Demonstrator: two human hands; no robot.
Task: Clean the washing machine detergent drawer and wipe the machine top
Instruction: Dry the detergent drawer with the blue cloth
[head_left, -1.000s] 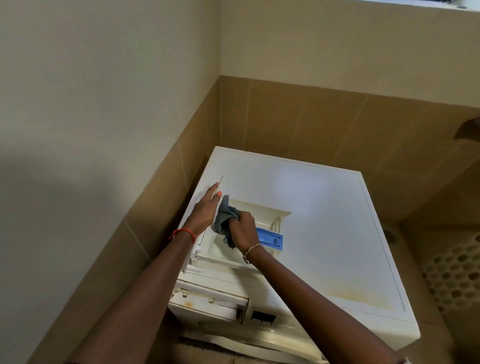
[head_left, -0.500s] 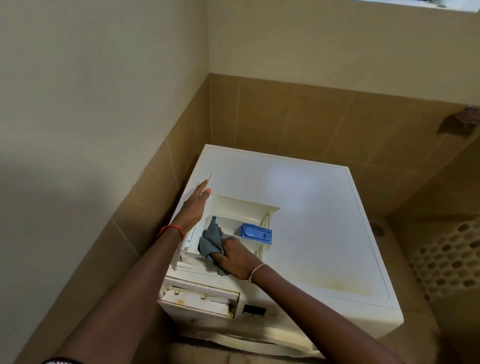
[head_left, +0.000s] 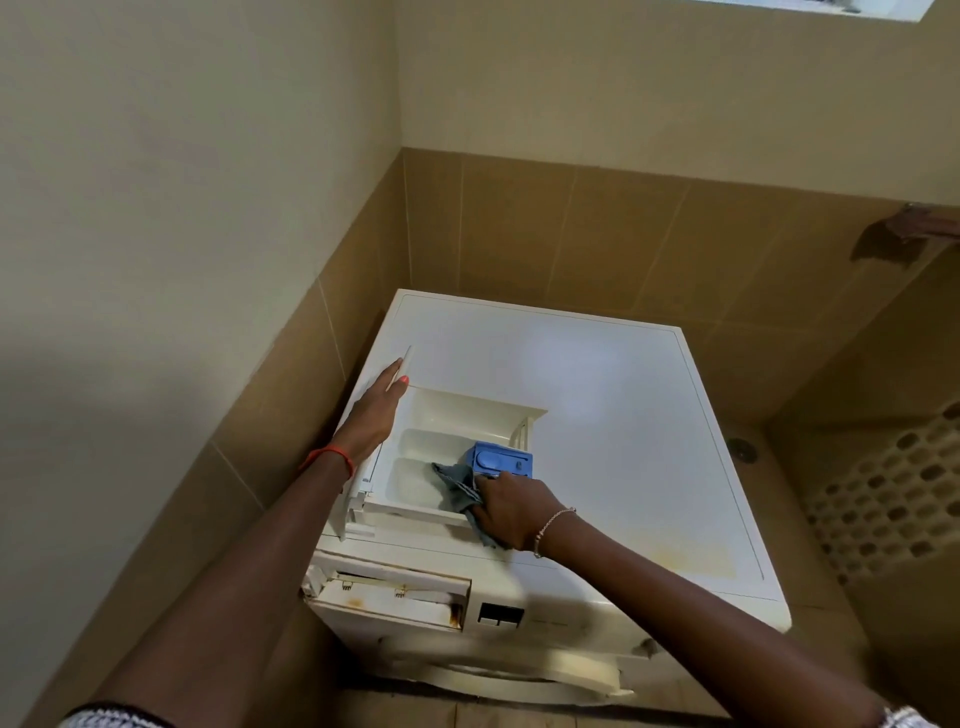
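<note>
The white front-loading washing machine (head_left: 597, 415) stood in a corner of walls with brown tiles (head_left: 571, 234), and its flat white top carried a yellowish stain (head_left: 696, 564) to the right of the right hand. On the front of the machine, below both hands, the empty drawer slot (head_left: 389, 597) showed rust marks. The cream plastic detergent drawer (head_left: 452, 447) lay on the machine top, between the two hands. The left hand (head_left: 376, 408) rested flat and released on the left edge of the drawer, fingers straight, with a red band (head_left: 327, 460) at the wrist. The right hand (head_left: 511, 512) had its grip clenched on a crumpled grey cloth (head_left: 460, 486), which touched the front compartment of the drawer. Just above this grip sat the blue plastic insert (head_left: 498, 460) in the right part of the drawer. A thin bead bracelet (head_left: 553, 525) was around the right wrist.
</note>
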